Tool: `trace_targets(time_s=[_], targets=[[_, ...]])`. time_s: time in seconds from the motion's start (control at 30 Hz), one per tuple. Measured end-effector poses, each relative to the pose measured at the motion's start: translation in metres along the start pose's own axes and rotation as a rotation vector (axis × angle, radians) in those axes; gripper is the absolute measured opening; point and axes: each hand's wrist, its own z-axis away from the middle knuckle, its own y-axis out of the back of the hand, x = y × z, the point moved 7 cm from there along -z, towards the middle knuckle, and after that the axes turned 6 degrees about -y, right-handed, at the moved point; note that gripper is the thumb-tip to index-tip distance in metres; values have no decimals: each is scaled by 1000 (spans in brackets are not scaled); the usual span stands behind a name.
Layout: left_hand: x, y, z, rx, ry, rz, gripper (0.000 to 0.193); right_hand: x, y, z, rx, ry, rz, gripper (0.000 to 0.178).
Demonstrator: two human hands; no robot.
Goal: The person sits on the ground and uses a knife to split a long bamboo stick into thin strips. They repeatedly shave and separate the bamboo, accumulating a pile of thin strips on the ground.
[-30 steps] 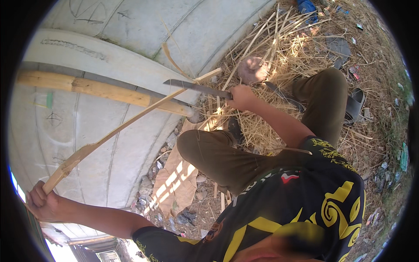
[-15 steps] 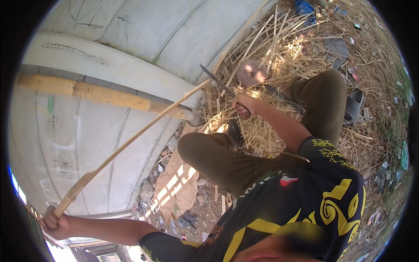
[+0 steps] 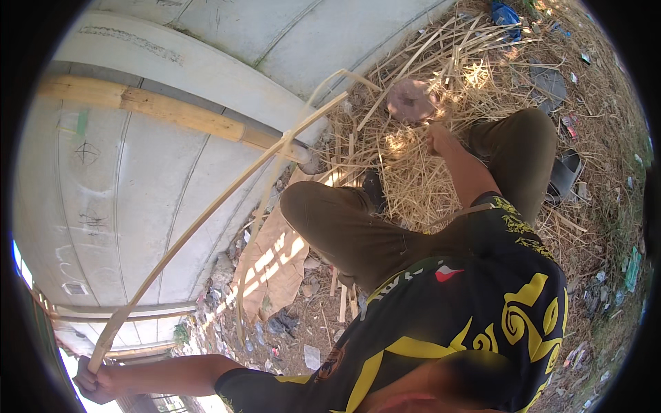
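Note:
My left hand [image 3: 95, 380], far out at the lower left, is closed around the wide end of a long bamboo strip [image 3: 196, 224]. The strip slants up to the right across the grey wall. A thinner, pale bamboo sliver [image 3: 258, 217] crosses it near its far end, bends over at the top and hangs down in a curve. My right hand [image 3: 435, 140] is closed, just below a round, reddish stone [image 3: 411, 100] and above the straw-like shavings [image 3: 416, 182]. Its fingers are partly hidden, and no knife blade can be made out there.
A thick bamboo pole [image 3: 169, 112] runs along the wall panels [image 3: 158, 165]. Split bamboo strips [image 3: 441, 58] lie beyond the stone. A flattened brown cardboard piece [image 3: 279, 265] is beside my knee. A dark sandal [image 3: 566, 172] and a blue plastic scrap [image 3: 506, 15] lie at the right.
My right hand has moved right, away from the bamboo strip; the knife seen in it earlier is out of sight. A thin sliver now curls across the strip. My left hand has lowered slightly.

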Motion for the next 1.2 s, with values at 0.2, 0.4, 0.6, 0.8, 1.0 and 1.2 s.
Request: trace_targets(time_s=[0.2, 0.4, 0.6, 0.8, 1.0, 1.2], targets=[[37, 50, 21, 205, -388, -191, 41, 2, -20, -17, 114, 180, -384, 25], [-116, 27, 87, 251, -351, -54, 48, 16, -28, 42, -48, 345, 107, 22], [-247, -8, 163, 118, -320, 255, 48, 50, -7, 26, -140, 333, 1012, 31], [-282, -2, 209, 36, -430, 442, 52, 67, -38, 33, -325, 318, 1049, 48], [-263, 4, 242, 34, -504, 456, 51, -50, -50, 79, -715, 266, -166, 67], [-250, 7, 267, -69, -453, 485, 51, -145, -65, 241, -824, 437, -274, 95]])
